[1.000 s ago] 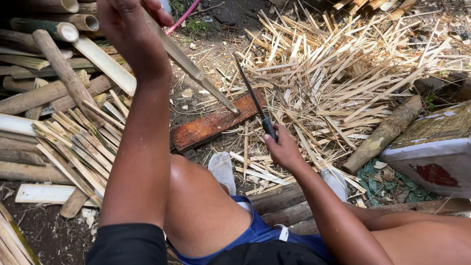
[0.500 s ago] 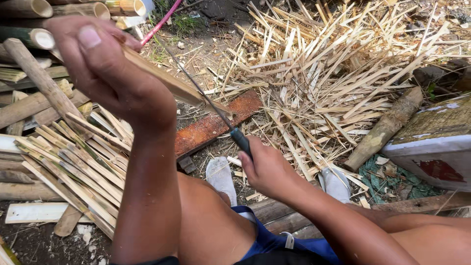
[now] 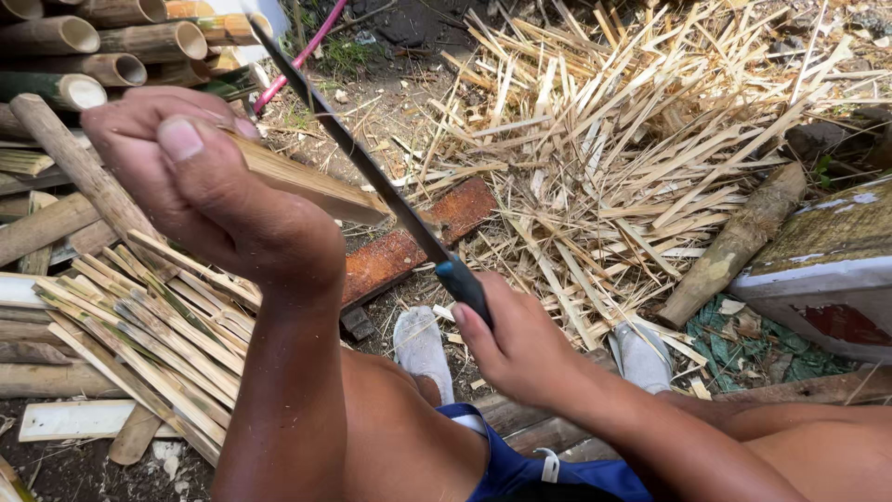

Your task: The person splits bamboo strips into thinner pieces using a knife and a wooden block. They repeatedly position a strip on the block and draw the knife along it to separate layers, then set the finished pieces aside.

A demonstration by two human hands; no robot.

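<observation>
Head view: left hand (image 3: 200,200) raised, fingers closed round a bamboo strip (image 3: 311,184), thumb on top. Right hand (image 3: 520,349) gripped tight on dark handle of a long knife (image 3: 372,172); blade runs up-left & crosses strip's far end, touching it. Below on ground: red-brown plank (image 3: 409,251) w/ a heap of split slivers (image 3: 641,158) at right edge of it, stacked strips (image 3: 139,325) by left knee, bamboo poles (image 3: 111,42) top-left corner.

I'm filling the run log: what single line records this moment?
left hand: grips bamboo strip | right hand: holds knife, blade against strip | split strips stacked left | shavings pile ahead
</observation>
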